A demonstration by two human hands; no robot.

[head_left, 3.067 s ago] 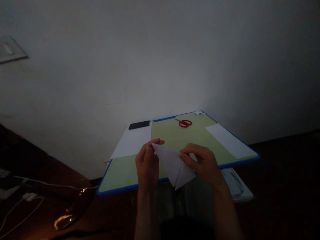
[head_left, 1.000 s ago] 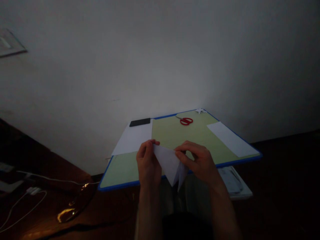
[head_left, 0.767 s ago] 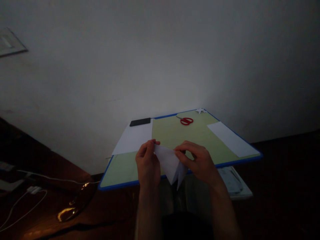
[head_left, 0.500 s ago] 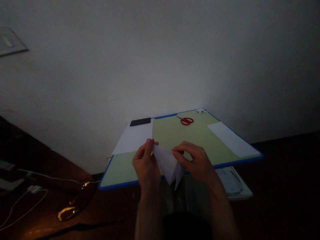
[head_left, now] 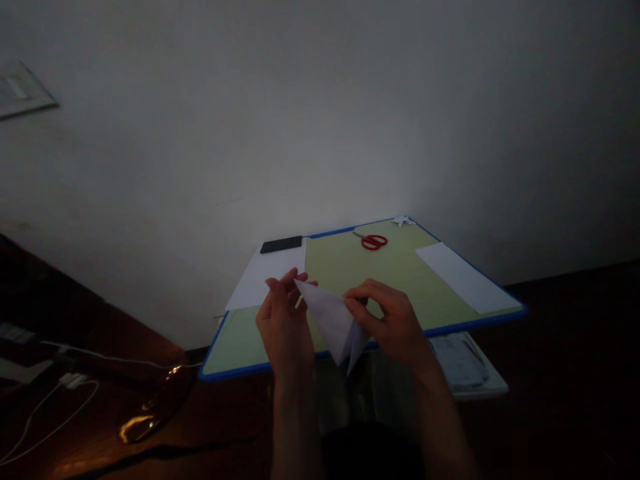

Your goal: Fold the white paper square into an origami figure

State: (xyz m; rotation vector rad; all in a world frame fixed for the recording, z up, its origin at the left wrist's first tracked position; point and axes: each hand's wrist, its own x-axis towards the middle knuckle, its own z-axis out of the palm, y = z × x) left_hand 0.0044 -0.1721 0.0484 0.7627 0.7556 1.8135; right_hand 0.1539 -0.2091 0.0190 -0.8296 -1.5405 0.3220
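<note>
A folded piece of white paper [head_left: 330, 323], pointed at its upper left and with loose flaps hanging below, is held above the table's front edge. My right hand [head_left: 387, 320] pinches its upper right edge between thumb and fingers. Beside the pointed tip is my left hand [head_left: 287, 320], thumb lifted away and fingers apart; the fingers lie just behind the tip, and whether they touch it I cannot tell.
On the green table with blue edging [head_left: 360, 273] lie red-handled scissors [head_left: 371, 241], a black flat device [head_left: 281, 245], a white sheet [head_left: 265, 277], a paper strip [head_left: 467, 277] and paper scraps [head_left: 401, 221]. A wall stands behind. White cables [head_left: 73, 380] run at the lower left.
My left thumb has lifted off the paper's tip and the left hand has shifted slightly left, its fingers spreading. The right hand keeps its pinch almost unmoved.
</note>
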